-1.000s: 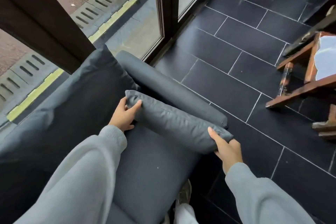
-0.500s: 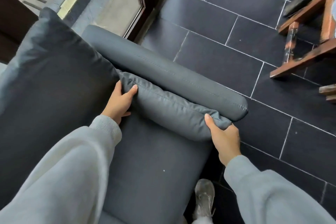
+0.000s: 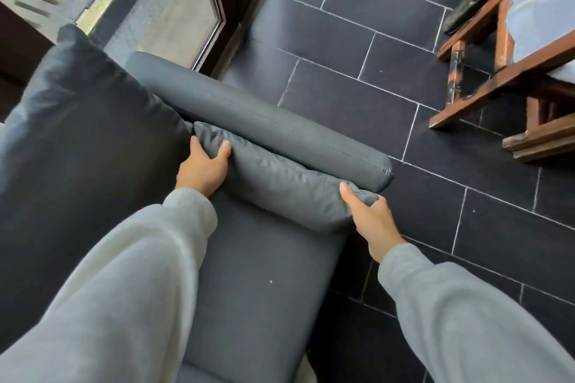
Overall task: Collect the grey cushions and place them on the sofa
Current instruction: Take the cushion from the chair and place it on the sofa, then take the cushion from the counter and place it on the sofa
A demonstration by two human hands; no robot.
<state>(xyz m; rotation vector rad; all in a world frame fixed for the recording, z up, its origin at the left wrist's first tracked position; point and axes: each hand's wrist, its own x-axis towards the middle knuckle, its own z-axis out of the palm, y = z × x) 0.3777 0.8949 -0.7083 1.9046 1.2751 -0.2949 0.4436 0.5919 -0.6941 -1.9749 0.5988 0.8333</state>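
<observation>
As both hands grip its ends, left hand [image 3: 203, 166] and right hand [image 3: 371, 218], the cushion [image 3: 280, 180] lies between them against the sofa [image 3: 258, 274] armrest [image 3: 264, 121].

Soft, even daylight entering through the glass door [image 3: 174, 6] at upper left. No harsh shadows or glare. Slight motion blur on the wooden furniture [image 3: 510, 71] at upper right. Wide-angle bending towards the edges. Centre reasonably sharp.

You see a dark grey cushion [image 3: 280, 186] against a matching grey sofa armrest [image 3: 258, 124], your light grey sleeves [image 3: 124, 289], black floor tiles [image 3: 357, 102] with pale grout, and a reddish-brown wooden chair [image 3: 497, 78].
</observation>
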